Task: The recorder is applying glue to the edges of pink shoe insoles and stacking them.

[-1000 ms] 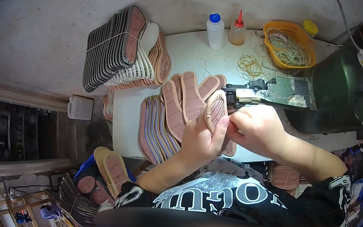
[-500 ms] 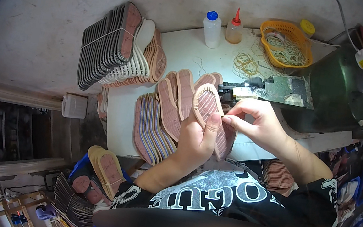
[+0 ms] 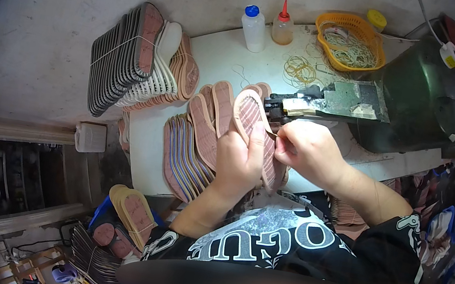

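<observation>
Nearest on the left, a tied bundle of tan-rimmed insoles (image 3: 133, 210) leans by a blue bin. Now the hands: the left hand (image 3: 241, 159) is closed around a pinkish insole (image 3: 252, 111), thumb pressed across its face, holding it tilted above the near side of the white table (image 3: 146, 152). In comes the right hand (image 3: 309, 147) at the insole's right edge, fingers curled in, thumb and forefinger pinched on what looks like a thin dark strip (image 3: 272, 133). Just left, a row of striped-edged insoles (image 3: 185, 156); beyond the held one, loose insoles (image 3: 200, 122) fan out. Right of them, the green machine (image 3: 422, 106) points its arm leftward. Farther still, rubber bands (image 3: 300, 69), two squeeze bottles (image 3: 253, 30) and an orange basket (image 3: 324, 26)!
</observation>
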### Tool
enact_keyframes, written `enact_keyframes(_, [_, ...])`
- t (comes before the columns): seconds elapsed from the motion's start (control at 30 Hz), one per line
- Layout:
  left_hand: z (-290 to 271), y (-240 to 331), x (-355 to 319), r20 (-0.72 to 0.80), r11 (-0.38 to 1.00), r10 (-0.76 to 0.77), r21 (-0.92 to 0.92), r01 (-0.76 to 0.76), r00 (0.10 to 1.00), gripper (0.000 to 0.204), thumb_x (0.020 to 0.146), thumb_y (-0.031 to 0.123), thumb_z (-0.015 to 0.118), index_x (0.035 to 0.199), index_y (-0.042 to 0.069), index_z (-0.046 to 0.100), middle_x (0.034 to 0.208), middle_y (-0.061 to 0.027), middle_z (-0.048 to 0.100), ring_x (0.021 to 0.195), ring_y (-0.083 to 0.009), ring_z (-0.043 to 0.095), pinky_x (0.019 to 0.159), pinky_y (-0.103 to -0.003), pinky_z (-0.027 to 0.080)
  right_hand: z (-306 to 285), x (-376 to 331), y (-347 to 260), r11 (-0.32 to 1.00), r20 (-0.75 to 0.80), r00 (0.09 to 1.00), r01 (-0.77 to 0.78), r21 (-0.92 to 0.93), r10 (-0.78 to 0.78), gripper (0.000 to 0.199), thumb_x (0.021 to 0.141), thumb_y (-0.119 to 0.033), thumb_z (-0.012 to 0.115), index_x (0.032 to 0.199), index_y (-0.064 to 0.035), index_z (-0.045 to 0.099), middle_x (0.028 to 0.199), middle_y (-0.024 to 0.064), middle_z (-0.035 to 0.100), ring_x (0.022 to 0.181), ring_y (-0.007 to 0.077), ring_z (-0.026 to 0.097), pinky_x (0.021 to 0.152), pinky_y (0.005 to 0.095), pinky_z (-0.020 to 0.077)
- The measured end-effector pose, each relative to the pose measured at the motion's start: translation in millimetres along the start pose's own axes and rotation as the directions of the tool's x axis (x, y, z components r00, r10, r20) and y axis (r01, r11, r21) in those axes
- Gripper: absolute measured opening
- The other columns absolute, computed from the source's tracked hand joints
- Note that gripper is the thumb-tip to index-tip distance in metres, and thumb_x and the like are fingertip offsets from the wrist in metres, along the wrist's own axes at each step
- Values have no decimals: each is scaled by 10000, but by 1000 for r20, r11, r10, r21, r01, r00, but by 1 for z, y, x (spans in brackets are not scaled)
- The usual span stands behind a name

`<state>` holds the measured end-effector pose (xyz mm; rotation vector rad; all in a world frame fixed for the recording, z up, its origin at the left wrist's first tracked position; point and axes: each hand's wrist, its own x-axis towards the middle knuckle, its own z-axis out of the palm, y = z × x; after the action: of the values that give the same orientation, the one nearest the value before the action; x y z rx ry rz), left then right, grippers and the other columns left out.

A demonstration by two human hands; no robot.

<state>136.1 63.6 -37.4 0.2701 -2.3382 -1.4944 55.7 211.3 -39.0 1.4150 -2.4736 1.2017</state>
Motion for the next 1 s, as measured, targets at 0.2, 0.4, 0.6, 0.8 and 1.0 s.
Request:
enact_keyframes(0.2, [9, -10, -2, -19, 957, -45, -286, 37, 999, 234, 959, 149, 492, 991, -69, 571, 803, -137, 642, 733, -205, 622, 667, -327, 482, -5, -13, 14, 696, 281, 901, -433, 573, 329, 67, 781, -83, 657, 768, -22, 632, 615, 72, 574, 567, 173, 578, 550, 282, 484])
enact_keyframes(0.4, [11, -6, -3, 103, 822, -106, -550, 145, 989, 245, 971, 109, 474, 1147, -55, 520, 1025, -90, 614, 922, -132, 577, 828, -277, 457, -20, -20, 11, 968, 16, 999, -44, 246, 41, 81, 777, -83, 667, 778, -15, 624, 666, 92, 605, 583, 189, 596, 554, 294, 491])
enact_keyframes(0.6, [18, -8, -4, 98, 867, -32, -493, 77, 995, 277, 973, 89, 470, 1214, -45, 491, 1115, -84, 589, 1004, -131, 561, 896, -273, 443, -23, -24, -4, 937, 6, 980, -190, 293, 198, 161, 783, -148, 711, 803, -10, 630, 703, 103, 618, 611, 225, 609, 575, 302, 498])
enact_keyframes(0.8, [31, 1, 2, -33, 781, -102, -621, 60, 994, 251, 959, 87, 496, 1170, -49, 490, 1040, -95, 611, 936, -147, 584, 860, -277, 461, -29, -27, 3, 989, -74, 996, -36, 145, 47, 69, 790, -64, 667, 820, -5, 646, 718, 112, 628, 664, 229, 631, 624, 298, 496])
enact_keyframes(1.0, [24, -18, 36, -23, 808, -152, -579, 111, 988, 214, 909, 71, 600, 1081, -40, 540, 1091, -91, 590, 964, -128, 576, 857, -262, 462, -9, -65, 24, 356, 430, 846, -525, 773, 315, 377, 951, -265, 564, 1194, 23, 548, 1035, 31, 623, 958, 89, 552, 871, 252, 442])
